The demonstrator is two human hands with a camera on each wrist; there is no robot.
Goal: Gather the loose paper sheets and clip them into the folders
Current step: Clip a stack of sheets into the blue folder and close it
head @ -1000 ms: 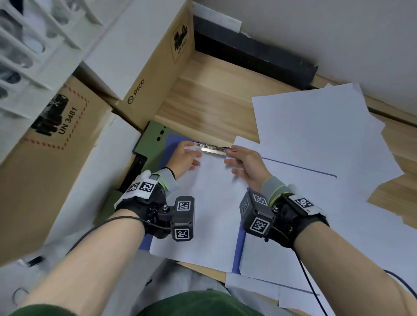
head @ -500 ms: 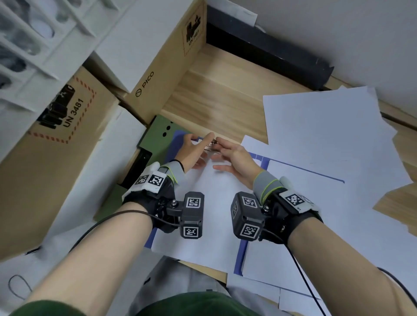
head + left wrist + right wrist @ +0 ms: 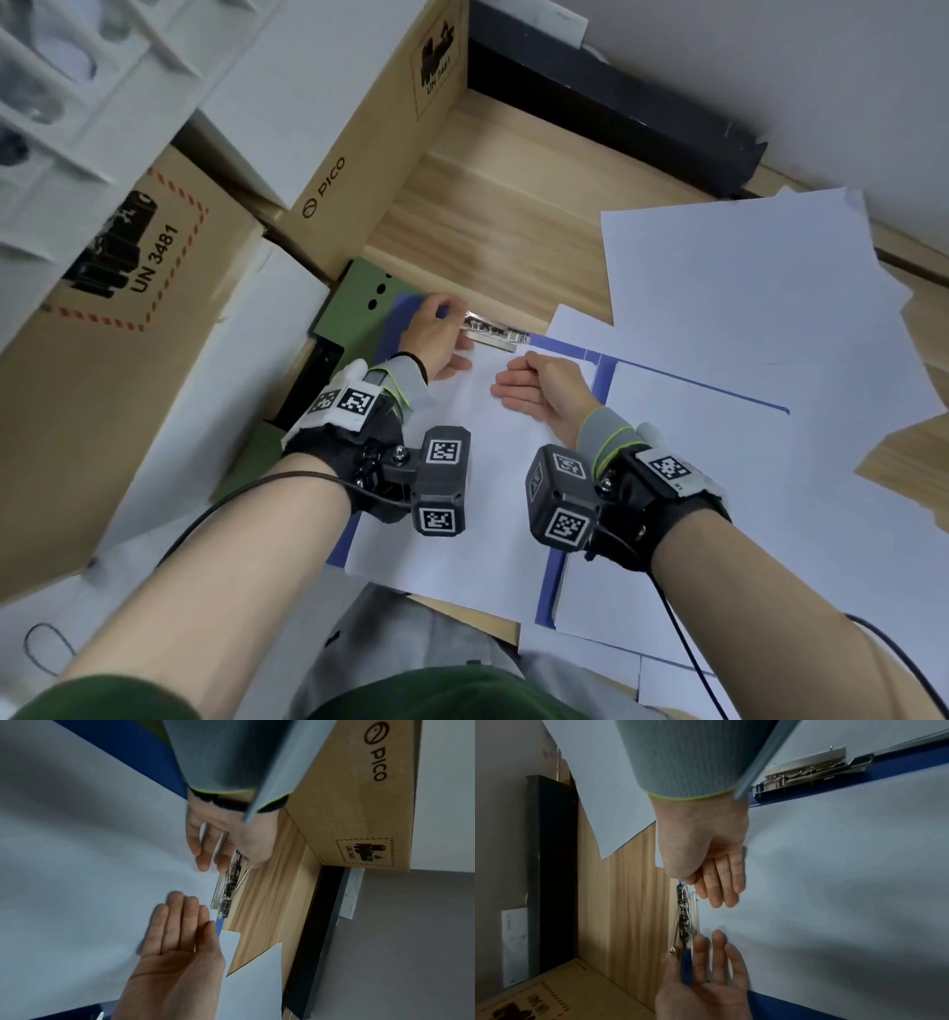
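Head view: metal clip [image 3: 495, 333] crosswise along paper sheet's [image 3: 462, 493] far edge.

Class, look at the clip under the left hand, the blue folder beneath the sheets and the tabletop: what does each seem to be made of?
Clip: likely metal, silvery and glinting, with small springs visible. Blue folder: probably plastic or coated card; a thin, flat, evenly coloured edge, hard to tell which. Tabletop: wood or wood-look laminate, pale with straight grain lines and a matt finish.
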